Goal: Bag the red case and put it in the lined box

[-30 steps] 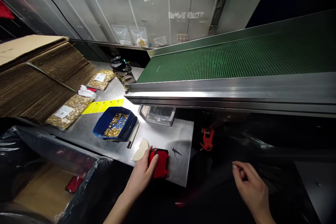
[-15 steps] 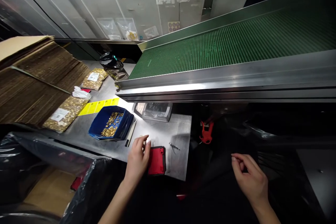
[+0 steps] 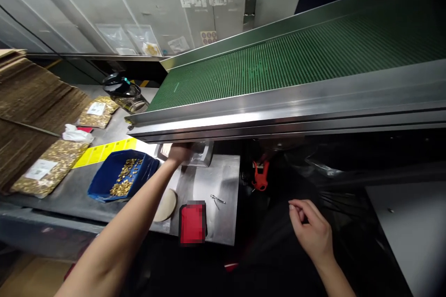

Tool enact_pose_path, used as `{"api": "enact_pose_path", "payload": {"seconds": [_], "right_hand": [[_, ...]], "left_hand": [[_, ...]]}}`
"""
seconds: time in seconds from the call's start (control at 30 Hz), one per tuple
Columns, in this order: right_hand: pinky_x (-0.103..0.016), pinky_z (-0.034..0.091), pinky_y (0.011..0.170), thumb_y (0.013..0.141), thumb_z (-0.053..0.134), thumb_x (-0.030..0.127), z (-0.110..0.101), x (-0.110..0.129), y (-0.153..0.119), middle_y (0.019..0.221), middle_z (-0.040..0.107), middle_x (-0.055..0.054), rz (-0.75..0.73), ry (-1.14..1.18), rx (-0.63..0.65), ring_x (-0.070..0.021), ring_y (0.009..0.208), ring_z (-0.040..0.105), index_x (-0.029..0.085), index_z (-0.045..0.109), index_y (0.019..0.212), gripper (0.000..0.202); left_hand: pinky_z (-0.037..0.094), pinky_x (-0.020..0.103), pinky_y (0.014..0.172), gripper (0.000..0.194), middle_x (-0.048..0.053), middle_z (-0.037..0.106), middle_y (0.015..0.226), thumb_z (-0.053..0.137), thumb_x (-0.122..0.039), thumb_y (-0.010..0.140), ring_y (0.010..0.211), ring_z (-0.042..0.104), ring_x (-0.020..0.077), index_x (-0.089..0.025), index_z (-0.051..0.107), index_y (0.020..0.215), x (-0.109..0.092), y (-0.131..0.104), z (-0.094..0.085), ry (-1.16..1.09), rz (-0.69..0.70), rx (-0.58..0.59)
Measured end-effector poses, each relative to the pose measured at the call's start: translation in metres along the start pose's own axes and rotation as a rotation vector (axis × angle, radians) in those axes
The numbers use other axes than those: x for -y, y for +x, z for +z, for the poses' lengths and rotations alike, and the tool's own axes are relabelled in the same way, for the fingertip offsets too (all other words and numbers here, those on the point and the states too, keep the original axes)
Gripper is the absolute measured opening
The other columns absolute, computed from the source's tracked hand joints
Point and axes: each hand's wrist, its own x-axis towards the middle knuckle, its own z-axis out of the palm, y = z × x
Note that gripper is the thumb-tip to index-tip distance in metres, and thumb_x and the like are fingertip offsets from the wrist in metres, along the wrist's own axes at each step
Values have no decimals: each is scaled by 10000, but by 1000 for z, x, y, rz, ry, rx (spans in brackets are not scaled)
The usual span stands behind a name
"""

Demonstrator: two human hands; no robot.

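Nearest, right hand [image 3: 311, 234]: hangs low over the dark space off the table's edge, fingers curled loosely inward with the thumb against the fingertips; whether anything small is pinched there cannot be told.
Red case [image 3: 192, 222]: lies flat at the near edge of the steel table [image 3: 223, 185], partly blurred, touched by neither hand.
Pale disc [image 3: 166, 204]: rests just left of the red case, partly hidden by the outstretched forearm.
Metal clip [image 3: 217, 200]: small, loose on bare steel, right of the disc.
Blue tray [image 3: 120, 181]: holds a scatter of small gold parts and sits right beside the forearm.
Left hand [image 3: 178, 152]: stretched forward to the clear plastic container [image 3: 197, 154] tucked under the conveyor's rail; fingers lie on its near left rim, but how far they close cannot be told, since the rail's shadow covers them.
Orange clip [image 3: 259, 176]: hangs in the dark gap right of the table.
Bagged gold parts [image 3: 47, 167]: lie at far left beside the cardboard stack [image 3: 31, 106].
Conveyor [image 3: 278, 67]: green belt, nothing riding on it.
Risk, by my judgement: the forearm passes close over the blue tray, so a careless pull back could tip the parts out; the container could catch under the rail; the red case could be knocked off the edge.
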Motion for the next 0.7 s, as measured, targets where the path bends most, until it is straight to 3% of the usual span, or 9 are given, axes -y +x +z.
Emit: {"api": "enact_pose_path", "payload": {"seconds": [0.13,0.27,0.33,0.47,0.53,0.6,0.7], "right_hand": [[-273,454,641,989,573,355,-3,-5,2,735,578,11,40,-12,-1,-142,630,562,240,718,967,187],[-290,457,655,974,578,386,-2,16,0,780,617,-3,103,-41,8,-158,652,571,248,726,968,202],[-294,483,695,979,577,387,7,50,-6,885,665,-26,143,107,113,-174,720,609,254,720,990,196],[-305,536,762,981,593,424,45,151,-20,1034,704,-59,271,688,571,-219,889,669,256,694,1091,224],[-318,551,767,935,663,491,68,194,-23,1116,690,-74,371,963,737,-216,901,669,247,630,1217,375],[-337,552,798,901,699,533,87,220,-20,1104,682,-74,435,1134,736,-208,896,661,227,616,1197,433],[-351,530,842,890,711,533,98,229,-16,922,683,-38,459,1158,637,-201,864,643,204,660,968,342]], "left_hand": [[508,383,806,220,85,721,930,565,-366,995,902,683,271,-173,671,984,-3,-33,-16,36,6,11],[406,321,657,213,62,673,785,462,-373,1011,773,668,283,-221,597,951,-6,-105,-39,-1,15,-56],[386,306,637,222,35,650,768,421,-393,1025,726,653,259,-241,554,933,-8,-145,-47,-50,1,-113],[409,284,616,244,-9,617,735,385,-431,1048,640,624,211,-258,515,934,-19,-212,-48,-159,-43,-200],[436,284,628,256,-7,627,757,386,-443,1053,650,629,206,-256,521,942,-27,-239,-44,-216,-43,-223],[457,287,655,248,6,653,804,418,-434,1047,688,639,206,-248,549,947,-35,-261,-39,-310,-34,-221],[465,281,666,224,11,674,839,481,-414,1035,712,638,197,-239,600,962,-42,-287,-32,-511,-39,-151]]}}
